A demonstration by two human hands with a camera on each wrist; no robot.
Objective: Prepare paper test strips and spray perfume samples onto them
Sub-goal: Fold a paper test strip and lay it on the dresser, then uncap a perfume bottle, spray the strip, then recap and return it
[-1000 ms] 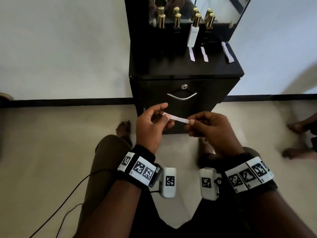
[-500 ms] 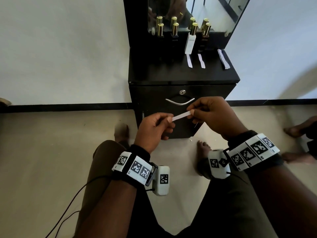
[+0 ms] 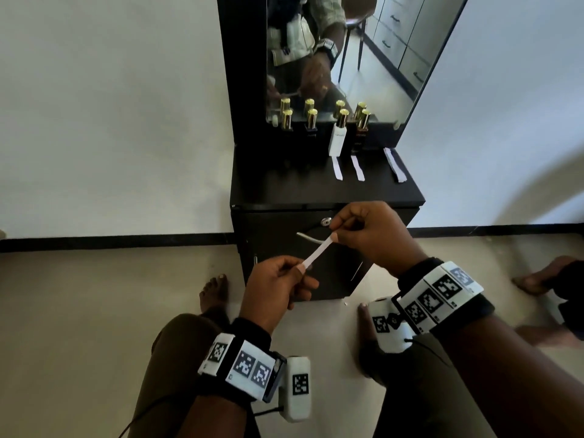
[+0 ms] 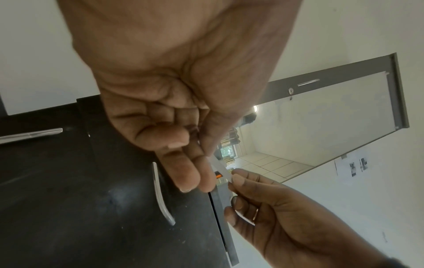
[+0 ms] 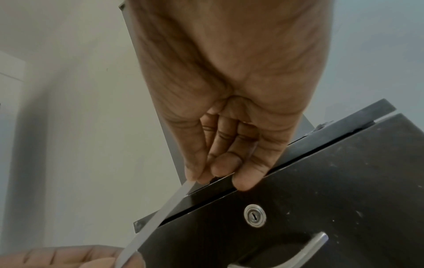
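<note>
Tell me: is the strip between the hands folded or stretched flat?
Stretched flat. The paper strip runs straight between the left hand and the right hand, each pinching one end.

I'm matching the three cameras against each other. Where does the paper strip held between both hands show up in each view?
Head: the paper strip runs diagonally at centre, pinched by the left hand and right hand.
Left wrist: a short piece at centre, between both hands' fingertips.
Right wrist: a long band at lower left.
Shared landmark: the drawer lock.
</note>
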